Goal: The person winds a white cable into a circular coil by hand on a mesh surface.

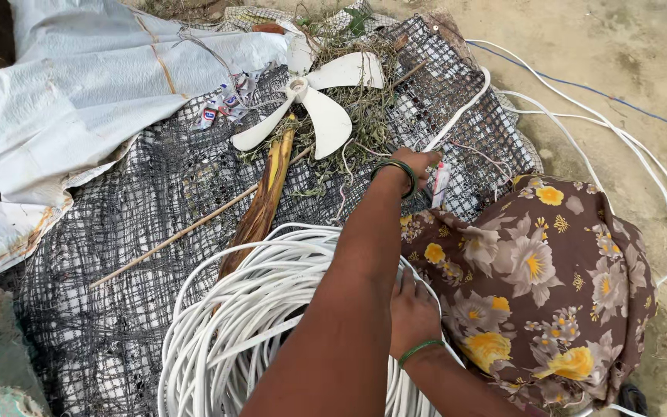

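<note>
A thick coil of white cable lies on black mesh netting in front of me. My right hand, with a green bangle at the wrist, rests on the coil's right side, its fingers curled over the strands. My left arm reaches forward across the coil. My left hand, with green bangles, is closed around the loose end of the white cable that runs up and away to the right. A small white packet sits just beside that hand.
A white three-bladed fan rotor lies among dry twigs on the mesh. A thin stick and a dried brown leaf stalk cross the netting. White sacking lies at left. My floral-clothed knee is at right, with loose white cables on the sand.
</note>
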